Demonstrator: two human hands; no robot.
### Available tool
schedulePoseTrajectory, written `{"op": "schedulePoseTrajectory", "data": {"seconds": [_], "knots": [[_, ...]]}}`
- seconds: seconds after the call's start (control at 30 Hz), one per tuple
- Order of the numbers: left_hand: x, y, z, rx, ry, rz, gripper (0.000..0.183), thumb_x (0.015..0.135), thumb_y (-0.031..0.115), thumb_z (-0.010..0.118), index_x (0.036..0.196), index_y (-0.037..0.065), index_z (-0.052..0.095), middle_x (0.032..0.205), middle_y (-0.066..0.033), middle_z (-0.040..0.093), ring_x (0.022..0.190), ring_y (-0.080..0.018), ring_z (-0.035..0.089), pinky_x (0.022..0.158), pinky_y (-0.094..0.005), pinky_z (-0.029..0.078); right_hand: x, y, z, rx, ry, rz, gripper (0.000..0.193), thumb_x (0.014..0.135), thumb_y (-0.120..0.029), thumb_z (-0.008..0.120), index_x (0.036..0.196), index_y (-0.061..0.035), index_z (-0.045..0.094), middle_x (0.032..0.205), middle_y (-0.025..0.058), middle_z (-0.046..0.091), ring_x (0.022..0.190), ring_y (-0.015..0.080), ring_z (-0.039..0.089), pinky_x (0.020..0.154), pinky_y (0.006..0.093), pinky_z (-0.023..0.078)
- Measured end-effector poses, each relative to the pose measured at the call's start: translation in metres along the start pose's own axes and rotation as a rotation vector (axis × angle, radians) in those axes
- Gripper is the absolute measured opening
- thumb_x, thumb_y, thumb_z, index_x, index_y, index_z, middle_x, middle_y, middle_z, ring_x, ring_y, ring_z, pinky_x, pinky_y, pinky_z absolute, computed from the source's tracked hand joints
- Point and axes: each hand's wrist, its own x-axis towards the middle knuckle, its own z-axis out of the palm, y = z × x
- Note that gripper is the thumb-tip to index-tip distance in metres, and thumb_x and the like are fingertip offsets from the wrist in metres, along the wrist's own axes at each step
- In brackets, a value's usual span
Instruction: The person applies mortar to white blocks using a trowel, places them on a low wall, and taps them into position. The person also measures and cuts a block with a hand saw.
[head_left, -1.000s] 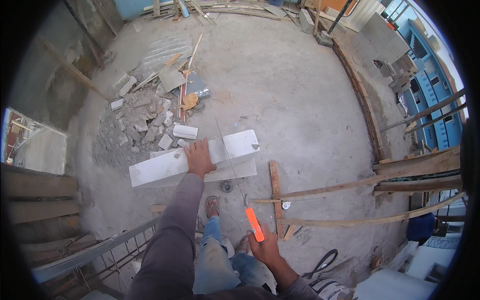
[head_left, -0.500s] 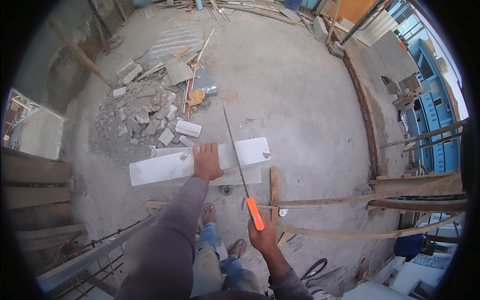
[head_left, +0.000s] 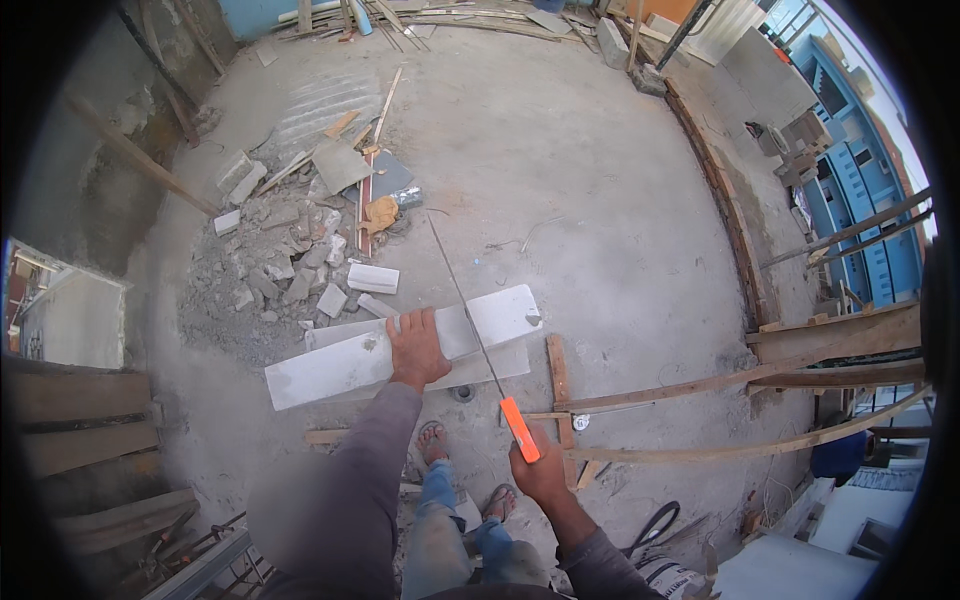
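Observation:
A long white building block (head_left: 320,378) lies at a slant in front of me, on top of another pale slab (head_left: 505,362). My left hand (head_left: 418,347) presses on the block's middle, its fingers reaching the far edge and its thumb toward the near edge. In my right hand (head_left: 540,468) is a handsaw (head_left: 519,428) with an orange handle, which my fingers wrap round. Its thin blade crosses the block to the right of my left hand, and the tip points away beyond the far edge. Whether the teeth have cut into the block, I cannot tell.
A rubble heap (head_left: 270,250) with broken white pieces lies to the far left. Wooden strips (head_left: 700,383) stretch across at the right, near a short upright board (head_left: 560,385). A small dark ring (head_left: 462,394) sits on the floor before my feet.
My view has shifted slightly, so the block, both hands and the saw appear a little lower. The saw still lies across the block, and my left hand stays on it.

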Motion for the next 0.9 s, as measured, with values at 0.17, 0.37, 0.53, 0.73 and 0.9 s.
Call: {"op": "schedulePoseTrajectory", "data": {"seconds": [0.17,0.37,0.53,0.73,0.9], "knots": [[0.002,-0.004,0.008,0.015,-0.001,-0.005,0.093,0.062,0.029,0.082,0.143,0.004,0.043,0.131,-0.0128,0.051,0.129,-0.0315,0.047,0.119,-0.0595,0.021,-0.144,-0.055,-0.098,-0.108,-0.156,0.14,0.048,0.085,-0.006,0.066,0.132,-0.0066,0.06,0.113,0.0133,0.07,0.088,0.035,0.074,0.072,0.0462,0.058],[0.001,0.002,0.004,0.009,-0.001,-0.003,0.085,0.064,0.023,0.08,0.14,0.006,0.045,0.128,-0.0118,0.052,0.127,-0.0308,0.048,0.119,-0.0587,0.021,0.032,-0.047,-0.012,0.018,-0.054,0.099,0.02,0.086,-0.007,0.064,0.105,-0.0018,0.059,0.088,0.0265,0.067,0.082,0.0498,0.065,0.067,0.0504,0.053],[0.002,0.001,0.001,-0.022,0.027,0.012,0.085,0.063,0.022,0.08,0.14,0.006,0.045,0.128,-0.012,0.052,0.128,-0.0311,0.048,0.119,-0.0587,0.021,-0.047,-0.056,-0.054,-0.035,-0.073,0.081,0.028,0.087,-0.007,0.064,0.115,-0.0042,0.061,0.096,0.0216,0.07,0.083,0.0456,0.069,0.07,0.0481,0.055],[0.008,0.002,0.005,0.021,0.008,-0.002,0.087,0.063,0.024,0.081,0.139,0.006,0.044,0.129,-0.0124,0.051,0.128,-0.0314,0.048,0.119,-0.0594,0.022,-0.118,-0.032,-0.068,-0.12,-0.13,0.13,0.047,0.087,-0.01,0.066,0.134,-0.0062,0.059,0.107,0.0165,0.07,0.088,0.0399,0.072,0.075,0.0467,0.058],[0.003,0.004,0.006,0.067,0.062,0.005,0.09,0.063,0.026,0.082,0.142,0.005,0.043,0.129,-0.0124,0.052,0.126,-0.0311,0.048,0.118,-0.0585,0.022,-0.13,-0.021,-0.049,-0.048,-0.1,0.15,0.041,0.085,-0.006,0.066,0.126,-0.0045,0.062,0.104,0.0192,0.069,0.09,0.0394,0.072,0.074,0.0429,0.058]]}}
